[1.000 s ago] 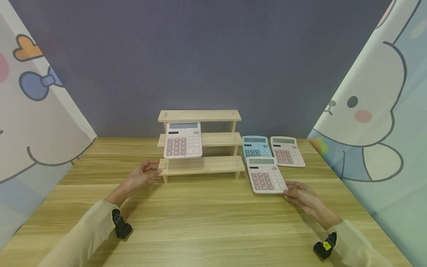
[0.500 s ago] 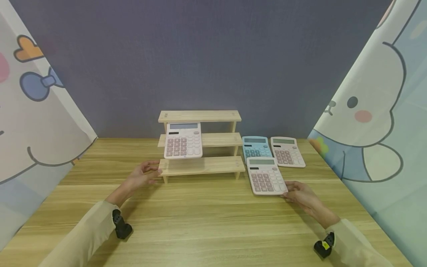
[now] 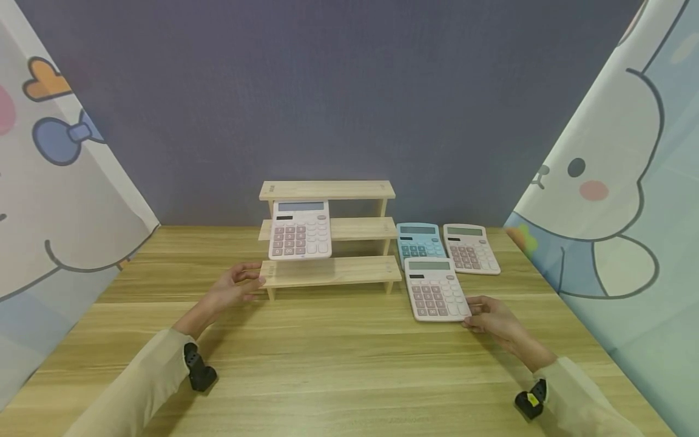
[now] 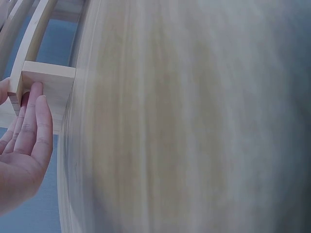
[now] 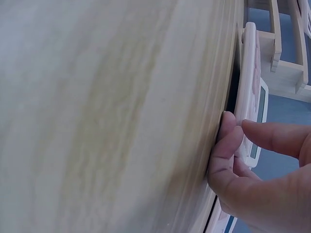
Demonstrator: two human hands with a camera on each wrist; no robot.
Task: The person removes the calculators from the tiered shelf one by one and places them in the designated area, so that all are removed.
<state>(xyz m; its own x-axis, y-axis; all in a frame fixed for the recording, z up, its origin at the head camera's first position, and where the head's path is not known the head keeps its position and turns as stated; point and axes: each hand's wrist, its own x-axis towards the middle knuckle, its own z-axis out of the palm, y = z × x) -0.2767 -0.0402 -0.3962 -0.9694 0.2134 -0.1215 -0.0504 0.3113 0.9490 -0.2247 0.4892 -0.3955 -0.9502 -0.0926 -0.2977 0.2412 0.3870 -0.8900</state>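
Observation:
My left hand (image 3: pixel 230 287) grips the left end of the lowest board of a three-tier wooden shelf rack (image 3: pixel 333 271). In the left wrist view its thumb lies on the board's outer side, and its fingers (image 4: pixel 30 121) reach underneath. A pale pink calculator (image 3: pixel 437 291) has its lower right corner pinched between the thumb and fingers of my right hand (image 3: pixel 498 321). The right wrist view shows this calculator (image 5: pixel 249 73) edge-on, with the fingertips under it. It overlaps the lower part of a blue calculator (image 3: pixel 417 238). Another pale calculator (image 3: pixel 299 233) leans on the rack's left half.
A further pink calculator (image 3: pixel 471 247) lies at the back right, beside the blue one. The wood-grain table (image 3: pixel 338 370) ends at a dark grey back panel (image 3: pixel 338 103). Cartoon-printed side panels (image 3: pixel 606 182) stand left and right.
The held calculator has come down very slightly toward me with my right hand. My left hand keeps its place on the rack.

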